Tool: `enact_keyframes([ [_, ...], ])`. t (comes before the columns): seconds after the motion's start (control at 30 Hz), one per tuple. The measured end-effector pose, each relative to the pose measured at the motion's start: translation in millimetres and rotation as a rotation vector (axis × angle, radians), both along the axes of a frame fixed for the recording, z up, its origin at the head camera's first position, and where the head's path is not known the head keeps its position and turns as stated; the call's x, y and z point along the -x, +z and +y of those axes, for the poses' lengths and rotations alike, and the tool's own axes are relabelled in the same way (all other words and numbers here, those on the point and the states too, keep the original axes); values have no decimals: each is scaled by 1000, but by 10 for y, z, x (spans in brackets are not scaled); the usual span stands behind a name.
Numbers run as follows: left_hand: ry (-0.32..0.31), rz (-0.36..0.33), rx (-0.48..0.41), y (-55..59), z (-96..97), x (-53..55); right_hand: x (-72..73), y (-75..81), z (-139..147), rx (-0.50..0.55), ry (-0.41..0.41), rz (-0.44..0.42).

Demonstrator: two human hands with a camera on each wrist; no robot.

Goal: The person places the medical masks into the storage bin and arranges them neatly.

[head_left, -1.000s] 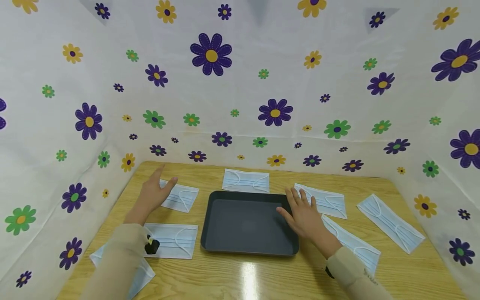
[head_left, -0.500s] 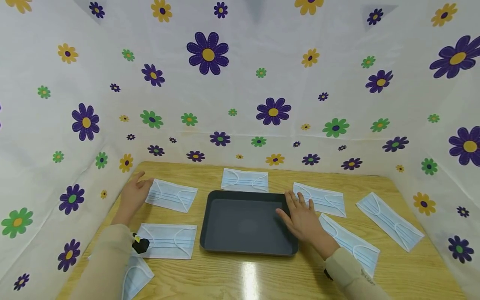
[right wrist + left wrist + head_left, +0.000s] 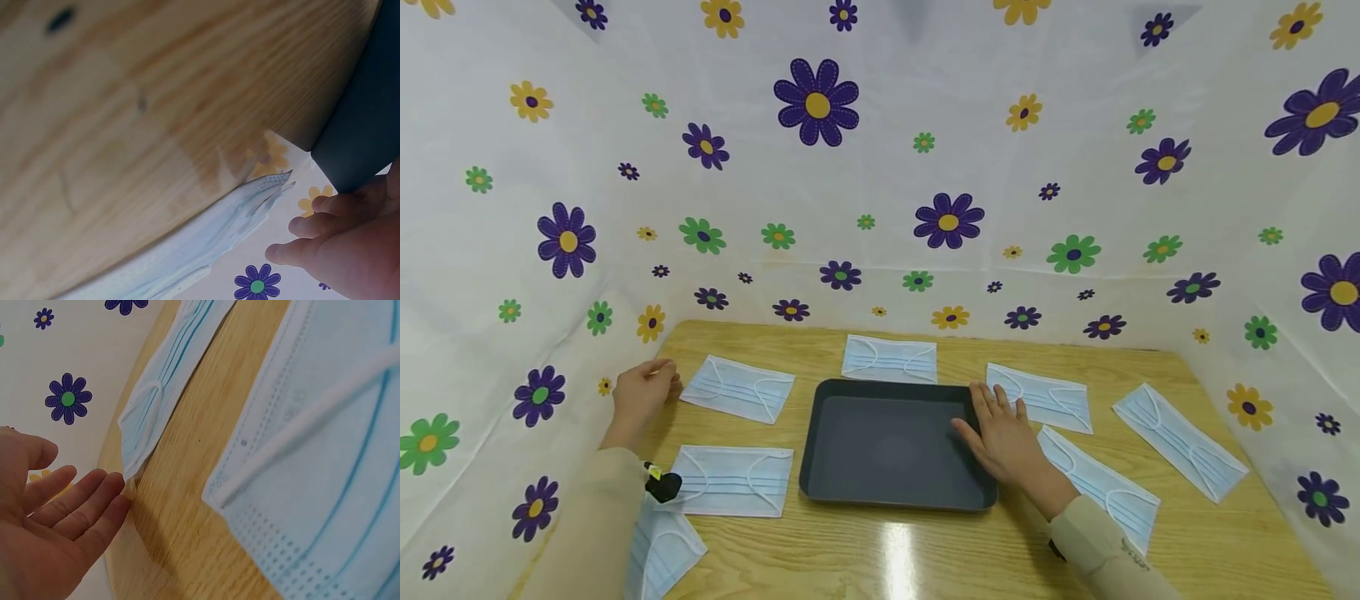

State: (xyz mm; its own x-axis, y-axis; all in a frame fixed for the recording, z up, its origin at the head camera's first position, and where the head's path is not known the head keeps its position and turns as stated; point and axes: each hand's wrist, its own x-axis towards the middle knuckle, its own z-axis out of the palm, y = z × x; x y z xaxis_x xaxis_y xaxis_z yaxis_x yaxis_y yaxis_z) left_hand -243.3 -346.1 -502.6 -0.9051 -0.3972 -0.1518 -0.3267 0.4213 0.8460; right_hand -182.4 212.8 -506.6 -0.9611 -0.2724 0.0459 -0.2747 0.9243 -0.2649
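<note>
My left hand (image 3: 638,402) hovers at the left side of the table, fingers loosely bent and holding nothing. Just right of it lies a pale blue face mask (image 3: 739,388), whose end shows close to the fingertips in the left wrist view. A second face mask (image 3: 733,482) lies nearer, beside the left wrist. At the table's middle sits a dark grey baking tray (image 3: 895,496). My right hand (image 3: 1011,437) rests over the tray's right rim with fingers stretched out; a mask (image 3: 1048,400) lies just beyond its fingertips.
More masks lie around: one behind the tray (image 3: 890,358), one under the right forearm (image 3: 1105,487), one at the far right (image 3: 1180,442), and one partly hidden by the left sleeve (image 3: 662,550). A white flowered cloth (image 3: 880,167) encloses the back and sides of the wooden table (image 3: 820,554).
My left hand has moved left and toward me, off the back-left mask, which is now fully uncovered. The right hand stays at the tray's rim. The masks and tray lie as before.
</note>
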Motion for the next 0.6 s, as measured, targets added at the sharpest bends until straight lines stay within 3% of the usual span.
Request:
enact_keyframes([
  [0.23, -16, -77, -24, -31, -16, 18, -9, -29, 7, 5, 1, -1],
  [0.6, -58, -129, -6, -65, -32, 63, -8, -18, 9, 3, -2, -9],
])
